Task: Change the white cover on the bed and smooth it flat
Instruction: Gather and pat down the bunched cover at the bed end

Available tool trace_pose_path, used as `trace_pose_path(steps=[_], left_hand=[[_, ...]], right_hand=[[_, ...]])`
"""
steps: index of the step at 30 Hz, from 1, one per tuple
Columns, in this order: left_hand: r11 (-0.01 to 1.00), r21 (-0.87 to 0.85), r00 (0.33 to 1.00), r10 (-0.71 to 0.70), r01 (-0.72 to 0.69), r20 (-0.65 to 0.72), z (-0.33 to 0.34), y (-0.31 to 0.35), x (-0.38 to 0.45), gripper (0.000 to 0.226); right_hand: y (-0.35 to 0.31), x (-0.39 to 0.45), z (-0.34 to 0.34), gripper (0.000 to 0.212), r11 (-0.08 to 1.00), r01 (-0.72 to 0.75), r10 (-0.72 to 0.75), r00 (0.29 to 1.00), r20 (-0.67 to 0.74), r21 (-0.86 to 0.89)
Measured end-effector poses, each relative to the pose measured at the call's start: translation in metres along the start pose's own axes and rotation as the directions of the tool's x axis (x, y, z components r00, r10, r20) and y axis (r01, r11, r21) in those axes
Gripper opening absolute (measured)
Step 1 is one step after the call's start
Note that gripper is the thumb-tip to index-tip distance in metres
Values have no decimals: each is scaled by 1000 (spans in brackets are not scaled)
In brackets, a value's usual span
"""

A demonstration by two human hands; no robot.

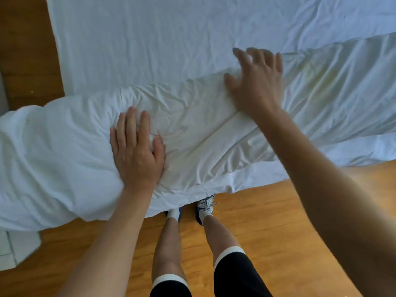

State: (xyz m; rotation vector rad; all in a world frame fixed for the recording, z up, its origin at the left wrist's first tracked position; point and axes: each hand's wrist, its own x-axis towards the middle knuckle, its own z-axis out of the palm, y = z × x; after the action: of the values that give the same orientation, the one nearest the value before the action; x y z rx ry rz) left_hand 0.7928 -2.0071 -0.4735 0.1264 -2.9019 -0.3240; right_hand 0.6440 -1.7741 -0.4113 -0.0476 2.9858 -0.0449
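White cover [192, 129] lay bunched in a long rumpled roll along the near edge of the bed [150, 39], under both your palms. Your left hand [137, 151] pressed flat on it, fingers [130, 123] straight, gripping nothing. Your right hand [257, 86] was spread open over the roll, fingertips [237, 51] blurred, reaching past its far fold. Beyond your fingers the sheet was mostly flat. My read: cover on, spreading and smoothing left. Wooden floor [267, 211] below.

Bedroom in a home: bed [150, 50] with white sheet fills upper frame, rumpled white cover [192, 129] across the middle, wooden floor [267, 221] along bottom and upper left.
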Motion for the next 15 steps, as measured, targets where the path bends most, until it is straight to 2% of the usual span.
trace_pose_path(steps=[2,4,9,15], left_hand=[[1000,-2,1000,18,-18,-19,1,-2,-2,50],[999,-20,998,38,-39,-44,2,-3,-4,50],[994,13,986,112,-111,-126,4,-5,-25,52],[994,25,992,106,-105,-74,11,-9,-12,54]], right_hand=[[38,21,-4,50,996,-71,77,990,122,-48],[61,11,7,50,993,-103,110,981,159,-51],[72,-55,56,50,990,-120,125,990,-65,79],[69,-41,57,54,984,-136,147,985,-91,119]])
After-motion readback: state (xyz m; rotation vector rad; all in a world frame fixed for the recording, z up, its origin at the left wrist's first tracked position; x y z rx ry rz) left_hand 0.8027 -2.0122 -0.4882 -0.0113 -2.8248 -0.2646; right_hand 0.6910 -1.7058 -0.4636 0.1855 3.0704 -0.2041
